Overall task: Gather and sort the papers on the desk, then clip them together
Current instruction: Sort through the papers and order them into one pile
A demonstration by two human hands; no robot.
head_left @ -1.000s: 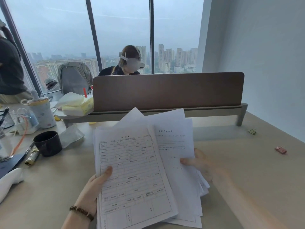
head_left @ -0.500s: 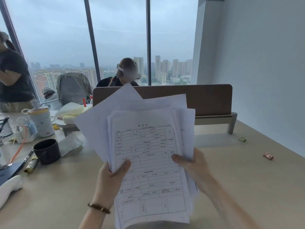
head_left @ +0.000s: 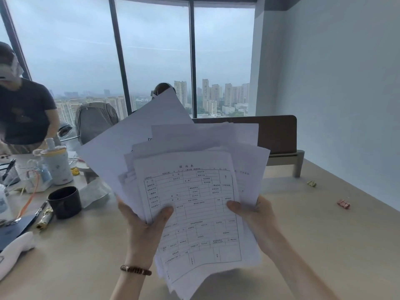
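A loose, uneven stack of white papers point(head_left: 190, 176) is held upright in the air over the desk, its sheets fanned out at different angles. The front sheet is a printed form with a table. My left hand point(head_left: 145, 226) grips the stack's left edge, thumb across the front sheet. My right hand point(head_left: 253, 213) grips the right edge, thumb on the front. On the desk at the right lie a pink binder clip point(head_left: 343, 203) and a gold-green binder clip point(head_left: 312, 183).
A black cup point(head_left: 64, 202), a white bottle point(head_left: 56, 165), pens and a white plush toy point(head_left: 15, 252) crowd the desk's left side. A brown divider panel point(head_left: 279, 133) stands behind the papers. One person stands at far left; another sits behind the divider.
Both hands have lifted the papers off the desk and tilted them upright toward me. The sheets have been drawn closer together, and the view has tipped upward.
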